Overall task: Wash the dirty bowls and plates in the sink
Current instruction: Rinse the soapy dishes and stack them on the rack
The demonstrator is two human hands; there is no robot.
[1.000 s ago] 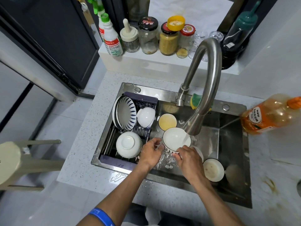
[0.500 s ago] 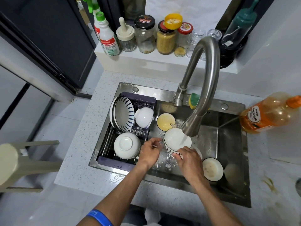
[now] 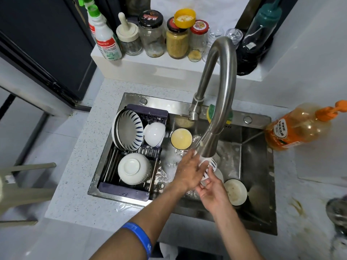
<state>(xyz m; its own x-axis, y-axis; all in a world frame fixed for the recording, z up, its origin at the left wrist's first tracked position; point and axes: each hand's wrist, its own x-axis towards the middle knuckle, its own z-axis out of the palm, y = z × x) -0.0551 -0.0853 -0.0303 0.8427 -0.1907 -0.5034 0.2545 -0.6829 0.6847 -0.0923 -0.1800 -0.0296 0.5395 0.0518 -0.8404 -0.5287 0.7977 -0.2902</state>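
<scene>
A white bowl with blue stripes (image 3: 211,166) is tipped on its side right under the faucet spout (image 3: 207,147) in the steel sink (image 3: 255,166). My left hand (image 3: 187,168) lies flat with straight fingers against the bowl's outside. From below, my right hand (image 3: 210,190) holds the bowl with curled fingers. Two dirty bowls wait in the sink: one with yellow residue (image 3: 181,138) at the back, one dark-rimmed bowl (image 3: 235,192) at the front right.
A dark drying rack (image 3: 122,190) over the sink's left part carries a striped plate (image 3: 128,131), a small white bowl (image 3: 155,134) and an upturned white bowl (image 3: 132,168). An orange soap bottle (image 3: 296,126) stands right of the sink; jars and spray bottles line the back ledge.
The bowl has turned from upright under the stream to lying on its side. My left hand has moved from the rim onto the bowl's outer wall and flattened.
</scene>
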